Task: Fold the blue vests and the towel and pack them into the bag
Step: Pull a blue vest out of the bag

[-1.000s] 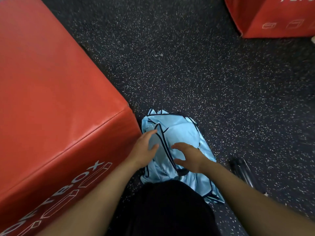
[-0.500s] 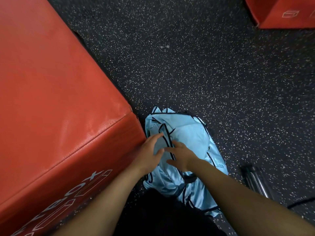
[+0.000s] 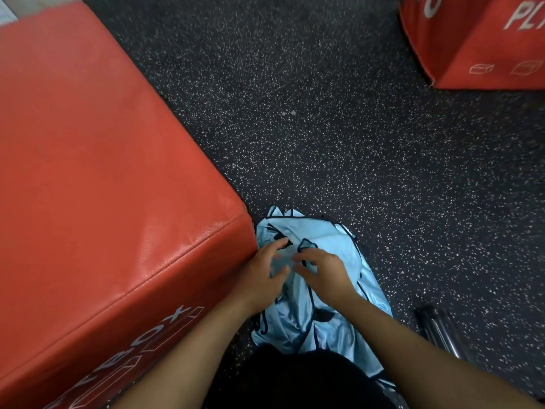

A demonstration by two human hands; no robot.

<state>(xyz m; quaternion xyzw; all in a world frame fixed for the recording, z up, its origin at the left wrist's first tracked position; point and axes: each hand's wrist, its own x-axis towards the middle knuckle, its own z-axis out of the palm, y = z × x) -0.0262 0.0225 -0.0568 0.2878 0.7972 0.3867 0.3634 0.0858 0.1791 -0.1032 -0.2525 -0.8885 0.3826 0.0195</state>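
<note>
Both hands are down on the blue vests (image 3: 330, 255), which lie in a crumpled heap on the speckled floor (image 3: 324, 143), tight against the corner of the big red box (image 3: 118, 187). The left hand (image 3: 259, 276) rests on the near-left part of the heap, fingers loosely spread and slightly bent, thumb angled toward the other hand. The right hand (image 3: 324, 271) sits just beside it, fingers curled onto the cloth near a dark-trimmed edge; whether they truly pinch that trim or only press on it, I cannot tell.

So this looks like the very start: sorting the pile, hunting for an edge to pull 1 vest free. Nothing is folded yet, and no towel or bag can be picked out for certain; a dark shape sits at the bottom edge, too unclear to name. A metal bottle (image 3: 439, 329) lies on the floor to the right, near the heap. A 2nd red box (image 3: 477, 45) stands well apart at top right.

Next call: get a firm pinch on the trim, lift 1 vest clear of the tangle, and spread it flat on open floor.
</note>
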